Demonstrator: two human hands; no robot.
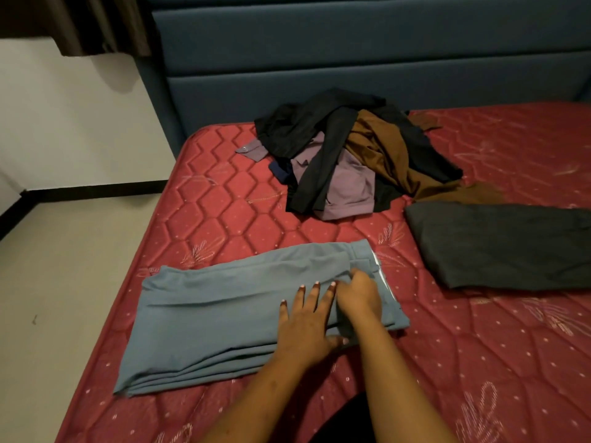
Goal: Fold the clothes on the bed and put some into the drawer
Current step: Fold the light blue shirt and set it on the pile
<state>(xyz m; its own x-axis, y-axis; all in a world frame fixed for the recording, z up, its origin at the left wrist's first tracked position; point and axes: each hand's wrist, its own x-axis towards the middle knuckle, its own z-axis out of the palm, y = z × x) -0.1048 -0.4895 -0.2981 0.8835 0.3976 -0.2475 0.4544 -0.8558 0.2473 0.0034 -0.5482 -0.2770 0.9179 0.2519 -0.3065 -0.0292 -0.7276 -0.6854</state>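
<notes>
Closest in, the left hand (303,324) lies flat on the folded blue-grey cloth trousers (208,321), fingers straight and spread, thumb down at the near edge. The right hand (358,294) is just beside it, touching it, up by the waistband end. Its fingers bend down into the fabric with the tips hidden, so honestly I can't tell if it's pinching or only pressing. The trousers sit near the left edge of the red quilted mattress (479,346). Off to the right and apart from them lies a flat dark grey folded garment (499,244). Further back there's a messy pile of black, brown and mauve clothes (345,155), right in front of the padded teal headboard (351,59).
</notes>
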